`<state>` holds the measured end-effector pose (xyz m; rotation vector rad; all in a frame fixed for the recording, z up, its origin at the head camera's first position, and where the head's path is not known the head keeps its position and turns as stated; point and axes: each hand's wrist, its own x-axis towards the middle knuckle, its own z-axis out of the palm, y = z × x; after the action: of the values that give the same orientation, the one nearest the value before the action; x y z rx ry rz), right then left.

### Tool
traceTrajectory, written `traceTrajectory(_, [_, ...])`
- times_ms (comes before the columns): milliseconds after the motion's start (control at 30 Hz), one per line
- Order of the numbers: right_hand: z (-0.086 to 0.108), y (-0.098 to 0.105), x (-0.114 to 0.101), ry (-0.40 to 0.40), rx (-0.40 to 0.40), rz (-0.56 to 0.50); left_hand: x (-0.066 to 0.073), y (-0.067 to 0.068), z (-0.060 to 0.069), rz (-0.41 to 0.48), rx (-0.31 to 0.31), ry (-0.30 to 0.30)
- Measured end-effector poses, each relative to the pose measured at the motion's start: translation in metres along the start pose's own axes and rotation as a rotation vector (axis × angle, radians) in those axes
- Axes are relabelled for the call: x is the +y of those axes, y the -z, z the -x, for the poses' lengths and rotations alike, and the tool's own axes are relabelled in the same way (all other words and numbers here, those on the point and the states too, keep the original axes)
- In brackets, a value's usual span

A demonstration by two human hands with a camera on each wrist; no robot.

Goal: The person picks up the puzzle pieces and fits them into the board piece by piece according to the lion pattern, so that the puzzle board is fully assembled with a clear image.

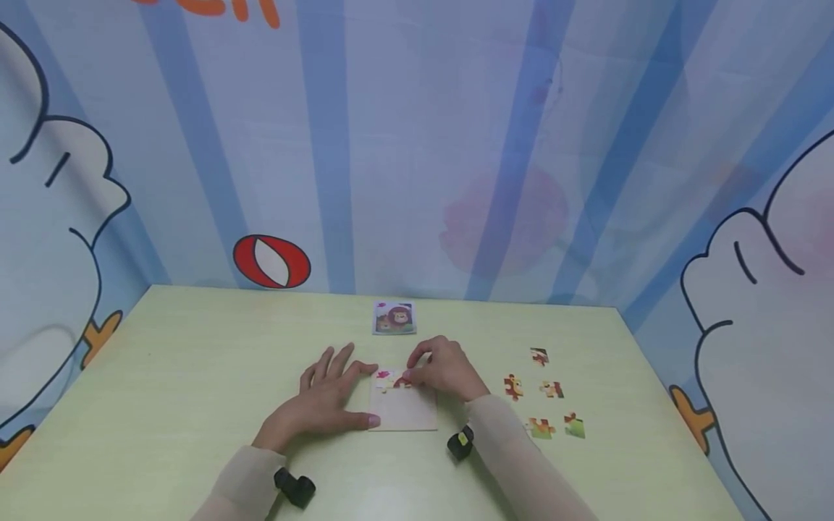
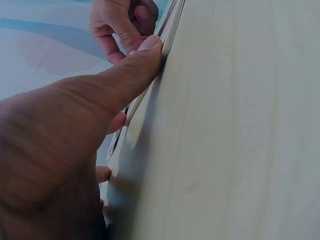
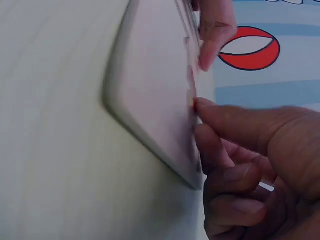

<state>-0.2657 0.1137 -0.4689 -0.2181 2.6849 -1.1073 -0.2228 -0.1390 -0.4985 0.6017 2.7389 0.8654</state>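
lion card [image 1: 394, 318] beyond puzzle board [image 1: 405, 414], loose pieces [image 1: 513, 388] rightward

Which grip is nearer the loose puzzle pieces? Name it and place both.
Right. The right grip is by the far right corner of the puzzle board, left of the loose puzzle pieces; the left grip is at the board's left edge, farther from them.

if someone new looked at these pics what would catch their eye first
Probably the red-and-white oval on the blue striped backdrop, left of centre, just above the table. Next, the person's left grip and right grip at the puzzle board, the right one pinching a piece near its far side. Then the loose puzzle pieces on the right, and the lion card beyond the board.
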Motion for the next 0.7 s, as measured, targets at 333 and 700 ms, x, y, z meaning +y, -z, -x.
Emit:
traceTrajectory(333, [-0.0001,-0.0046,0.0039,0.017,0.042,0.020,0.0034,0.0026,-0.0002,-0.019,-0.015,0.023])
traceTrajectory(700, [-0.0006,-0.0063,0.0083,0.043,0.048,-0.015,-0.0026,-0.0005,-0.0006,-0.009,0.011,-0.023])
